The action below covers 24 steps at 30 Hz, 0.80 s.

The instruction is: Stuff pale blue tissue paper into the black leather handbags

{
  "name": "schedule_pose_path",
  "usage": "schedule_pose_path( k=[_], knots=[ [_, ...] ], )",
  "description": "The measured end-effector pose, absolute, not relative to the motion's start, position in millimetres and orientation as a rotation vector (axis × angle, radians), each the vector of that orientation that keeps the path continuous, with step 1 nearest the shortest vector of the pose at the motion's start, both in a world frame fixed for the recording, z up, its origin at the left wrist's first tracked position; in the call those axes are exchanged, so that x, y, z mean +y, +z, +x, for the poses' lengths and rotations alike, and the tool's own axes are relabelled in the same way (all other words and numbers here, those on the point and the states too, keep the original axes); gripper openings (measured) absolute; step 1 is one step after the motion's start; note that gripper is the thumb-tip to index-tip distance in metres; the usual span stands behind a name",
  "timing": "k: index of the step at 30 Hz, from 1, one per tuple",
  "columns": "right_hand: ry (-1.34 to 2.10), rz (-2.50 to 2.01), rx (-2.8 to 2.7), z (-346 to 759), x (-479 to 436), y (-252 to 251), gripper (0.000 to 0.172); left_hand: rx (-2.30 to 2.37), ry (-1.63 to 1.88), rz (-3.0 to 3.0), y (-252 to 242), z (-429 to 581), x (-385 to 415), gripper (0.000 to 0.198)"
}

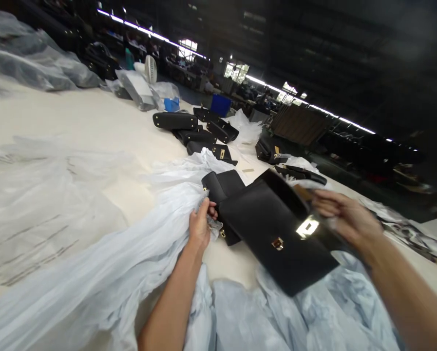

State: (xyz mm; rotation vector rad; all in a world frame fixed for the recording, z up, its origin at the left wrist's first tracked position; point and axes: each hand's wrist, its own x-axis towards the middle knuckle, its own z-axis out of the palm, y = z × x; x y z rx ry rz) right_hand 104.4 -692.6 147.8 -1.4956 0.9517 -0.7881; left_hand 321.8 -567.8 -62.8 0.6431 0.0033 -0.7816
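A black handbag (273,229) with a gold turn-lock on its front tilts in front of me, its top open. My right hand (344,214), blurred, is closed on its flap, which carries a shiny gold plate (307,226). My left hand (199,222) is at the near side of a second black bag (227,183) that lies partly behind the first. Its fingers are curled closed beside crumpled clear wrapping and small gold rings; what they pinch is hidden. Pale tissue paper (156,234) runs along beside my left forearm and under the held bag.
More black handbags (176,120) lie on the white table (104,112) farther off. Plastic-wrapped goods (39,63), a white fan (150,69) and a blue bin (220,105) stand beyond. Thin clear sheeting (50,214) covers the left side. Flat pieces (415,239) lie at right.
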Motion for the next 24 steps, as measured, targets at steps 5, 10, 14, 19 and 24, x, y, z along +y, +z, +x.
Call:
schedule_pose_path(
  k=[5,10,14,19,24],
  knots=[
    [-1.601,-2.131,0.832,126,-663,238,0.008,-0.064,-0.818,0.503,-52,316,-565,0.037],
    [-0.977,-2.73,0.897,204,-641,159,0.015,-0.345,-1.037,0.356,-43,309,-557,0.055],
    [-0.034,-2.948,0.81,232,-616,87,0.021,-0.328,-1.05,0.281,-48,309,-557,0.059],
    [-0.238,-3.19,1.084,261,-637,113,0.043,-0.234,-1.098,0.37,-52,314,-558,0.029],
    [-0.278,-3.189,1.071,341,-728,115,0.035,-0.336,-1.208,0.304,-48,316,-552,0.027]
  ],
)
